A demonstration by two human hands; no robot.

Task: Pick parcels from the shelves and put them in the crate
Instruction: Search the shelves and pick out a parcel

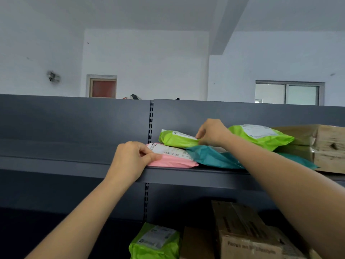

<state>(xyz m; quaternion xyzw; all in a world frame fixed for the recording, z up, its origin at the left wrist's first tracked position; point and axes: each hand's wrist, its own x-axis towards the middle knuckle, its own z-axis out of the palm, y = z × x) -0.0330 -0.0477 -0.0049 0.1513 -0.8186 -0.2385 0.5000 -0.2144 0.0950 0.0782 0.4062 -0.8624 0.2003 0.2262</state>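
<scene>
With left hand (130, 161), pinches pink mailer (173, 160); with right hand (212, 133), green mailer (177, 140) lying atop it. Could drag overlapping teal mailer (211, 156) off shelf (186, 174) if yanked together.

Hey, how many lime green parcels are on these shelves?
3. Left parcel on the upper shelf, pinched by the right hand; right parcel further right there; lower parcel on the shelf below. More may hide behind the arms.
</scene>
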